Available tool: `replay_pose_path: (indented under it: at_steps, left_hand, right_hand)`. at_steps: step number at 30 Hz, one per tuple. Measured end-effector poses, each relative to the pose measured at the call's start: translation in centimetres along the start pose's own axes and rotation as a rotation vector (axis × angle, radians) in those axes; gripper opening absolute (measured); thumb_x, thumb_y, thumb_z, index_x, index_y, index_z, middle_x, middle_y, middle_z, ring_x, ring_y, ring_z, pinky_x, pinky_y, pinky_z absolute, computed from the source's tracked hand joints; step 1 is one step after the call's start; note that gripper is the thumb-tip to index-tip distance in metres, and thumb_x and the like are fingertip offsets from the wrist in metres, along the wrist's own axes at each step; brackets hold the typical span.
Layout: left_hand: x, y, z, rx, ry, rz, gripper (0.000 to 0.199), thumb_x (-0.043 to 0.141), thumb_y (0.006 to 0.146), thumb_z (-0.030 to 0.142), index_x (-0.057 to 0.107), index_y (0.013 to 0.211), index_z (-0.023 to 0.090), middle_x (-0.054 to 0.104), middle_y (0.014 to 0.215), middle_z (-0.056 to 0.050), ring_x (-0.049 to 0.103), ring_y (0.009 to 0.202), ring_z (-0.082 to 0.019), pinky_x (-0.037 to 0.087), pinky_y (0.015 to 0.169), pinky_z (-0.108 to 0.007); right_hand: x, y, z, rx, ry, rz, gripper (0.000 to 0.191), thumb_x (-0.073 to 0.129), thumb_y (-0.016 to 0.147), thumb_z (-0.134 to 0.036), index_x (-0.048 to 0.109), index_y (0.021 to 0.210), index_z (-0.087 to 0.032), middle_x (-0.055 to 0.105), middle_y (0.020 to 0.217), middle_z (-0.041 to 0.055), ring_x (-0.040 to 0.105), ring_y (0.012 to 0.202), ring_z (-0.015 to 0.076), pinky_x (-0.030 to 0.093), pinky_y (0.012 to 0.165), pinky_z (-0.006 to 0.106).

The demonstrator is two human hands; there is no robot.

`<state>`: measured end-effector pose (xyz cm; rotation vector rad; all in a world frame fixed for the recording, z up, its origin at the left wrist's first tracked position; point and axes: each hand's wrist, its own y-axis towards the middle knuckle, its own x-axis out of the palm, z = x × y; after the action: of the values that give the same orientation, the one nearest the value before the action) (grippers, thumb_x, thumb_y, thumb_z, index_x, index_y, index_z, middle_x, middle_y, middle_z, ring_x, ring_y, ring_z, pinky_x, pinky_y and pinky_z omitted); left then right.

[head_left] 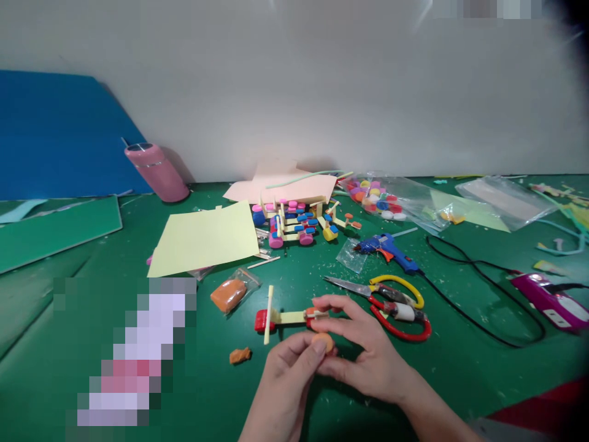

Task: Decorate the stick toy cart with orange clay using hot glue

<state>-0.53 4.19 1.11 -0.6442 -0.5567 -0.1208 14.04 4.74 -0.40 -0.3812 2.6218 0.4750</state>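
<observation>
Nearest the camera, 2 bare hands meet over the green table (216,399). The left hand (294,362) is closed, its thumb pressing 1 small orange disc (323,341) against the fingers. The right hand (363,350) is half open, thumb close to the disc and longer fingers spread and bent; I cannot tell whether it has hold of anything. Those fingers reach over the orange end of 1 small toy (291,317), though contact is unclear.

By my reading, the step in hand is shaping the disc, which looks like soft clay. The next move calls for light, even pressure and a slow turn between the fingertips, so that its edge stays round, with the longer fingers clear of the toy.

Left of the hands are 1 loose orange lump (240,355) and 1 bag of orange clay (230,296).
</observation>
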Motion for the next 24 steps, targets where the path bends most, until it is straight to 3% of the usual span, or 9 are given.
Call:
replay_pose_path:
  at_steps: [3, 10, 13, 18, 24]
  left_hand:
    - [0.04, 0.07, 0.04, -0.016, -0.004, 0.023, 0.017, 0.074, 0.06, 0.028, 0.069, 0.065, 0.012, 0.062, 0.063, -0.002, 0.049, 0.06, -0.01, 0.038, 0.057, -0.02]
    - [0.06, 0.04, 0.06, 0.032, 0.062, -0.049, 0.015, 0.073, 0.061, 0.028, 0.071, 0.069, 0.015, 0.064, 0.064, -0.002, 0.051, 0.066, -0.012, 0.04, 0.066, -0.022]
    - [-0.07, -0.01, 0.13, 0.002, -0.049, -0.077, 0.02, 0.069, 0.065, 0.032, 0.072, 0.076, 0.016, 0.067, 0.068, -0.004, 0.055, 0.068, -0.014, 0.042, 0.068, -0.024]
    - [-0.21, 0.16, 0.25, -0.102, -0.266, -0.125, 0.028, 0.056, 0.076, 0.037, 0.071, 0.072, 0.014, 0.07, 0.072, -0.007, 0.061, 0.076, -0.02, 0.044, 0.074, -0.03]
    - [0.02, -0.03, 0.18, -0.16, -0.333, -0.167, 0.038, 0.049, 0.08, 0.042, 0.072, 0.078, 0.011, 0.071, 0.077, -0.009, 0.062, 0.086, -0.023, 0.042, 0.084, -0.034]
  right_hand:
    - [-0.15, -0.09, 0.09, 0.05, -0.018, -0.036, 0.058, 0.072, 0.067, -0.029, 0.051, 0.12, -0.023, 0.044, 0.129, 0.0071, 0.044, 0.117, 0.02, 0.036, 0.099, 0.03]
    - [-0.38, 0.03, 0.04, 0.004, 0.045, 0.007, 0.028, 0.064, 0.075, -0.024, 0.062, 0.103, -0.024, 0.049, 0.122, 0.0059, 0.049, 0.112, 0.018, 0.04, 0.095, 0.029]
    - [-0.34, 0.07, 0.05, 0.008, 0.083, 0.05, 0.028, 0.066, 0.074, -0.025, 0.063, 0.102, -0.024, 0.051, 0.119, 0.0066, 0.051, 0.109, 0.0187, 0.042, 0.093, 0.03]
    - [-0.28, 0.15, 0.14, 0.019, 0.095, 0.077, 0.031, 0.068, 0.072, -0.026, 0.063, 0.103, -0.025, 0.051, 0.119, 0.0074, 0.051, 0.11, 0.0215, 0.042, 0.093, 0.035]
    - [-0.09, 0.02, 0.25, 0.048, 0.121, 0.102, 0.029, 0.067, 0.072, -0.027, 0.064, 0.101, -0.025, 0.051, 0.12, 0.008, 0.052, 0.11, 0.0234, 0.044, 0.092, 0.036]
